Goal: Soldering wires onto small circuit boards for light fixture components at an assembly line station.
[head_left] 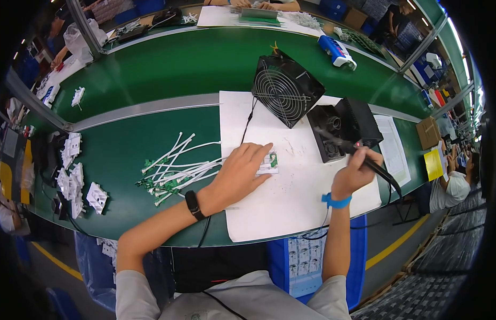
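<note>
Two hands busy. Right hand [355, 173] grip closed on a black soldering iron [380, 170]; left hand [234, 174] over small white part [268, 167] on white sheet [306, 192], can't tell if pinched or just pressed. Part looks light, stiff; hold by edges, off fragile-looking green board [274, 158].

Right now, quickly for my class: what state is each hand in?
Left hand: over a small white part; whether gripping cannot be told.
Right hand: closed, holding a soldering iron.
</note>
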The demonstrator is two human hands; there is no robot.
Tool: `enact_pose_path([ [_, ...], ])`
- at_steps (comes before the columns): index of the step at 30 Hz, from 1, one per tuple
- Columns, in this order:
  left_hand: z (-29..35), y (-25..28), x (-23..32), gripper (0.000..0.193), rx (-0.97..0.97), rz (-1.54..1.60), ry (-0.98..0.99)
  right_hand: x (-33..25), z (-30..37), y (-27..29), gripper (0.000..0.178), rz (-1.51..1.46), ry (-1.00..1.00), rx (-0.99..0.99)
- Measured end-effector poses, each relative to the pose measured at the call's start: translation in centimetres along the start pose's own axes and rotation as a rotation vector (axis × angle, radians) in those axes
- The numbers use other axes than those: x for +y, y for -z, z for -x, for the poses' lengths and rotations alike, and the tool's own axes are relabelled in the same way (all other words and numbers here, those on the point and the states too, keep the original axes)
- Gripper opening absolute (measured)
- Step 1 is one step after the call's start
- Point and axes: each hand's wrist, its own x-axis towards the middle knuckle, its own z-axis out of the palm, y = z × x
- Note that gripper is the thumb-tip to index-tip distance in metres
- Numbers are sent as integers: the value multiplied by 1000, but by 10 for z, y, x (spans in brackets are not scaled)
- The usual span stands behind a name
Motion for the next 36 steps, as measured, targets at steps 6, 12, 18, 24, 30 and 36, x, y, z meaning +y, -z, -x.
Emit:
enact_pose_path([
  [6,17,0,-10,45,-26,-183,-141,-9,45,-5,6,-219,-379,-282],
  [12,19,-6,-13,43,-29,-229,-163,-14,58,-5,10,-234,-478,-345],
  [18,19,-6,-15,42,-23,-229,-163,-8,60,-5,11,-237,-364,-414],
  [24,20,-7,-17,43,-17,-232,-155,-12,59,-5,15,-248,-421,-429],
  [30,21,-8,-17,44,-10,-216,-155,-17,58,-7,16,-265,-339,-487],
  [36,21,-7,-17,45,-9,-205,-152,-21,57,-8,18,-184,-374,-492],
])
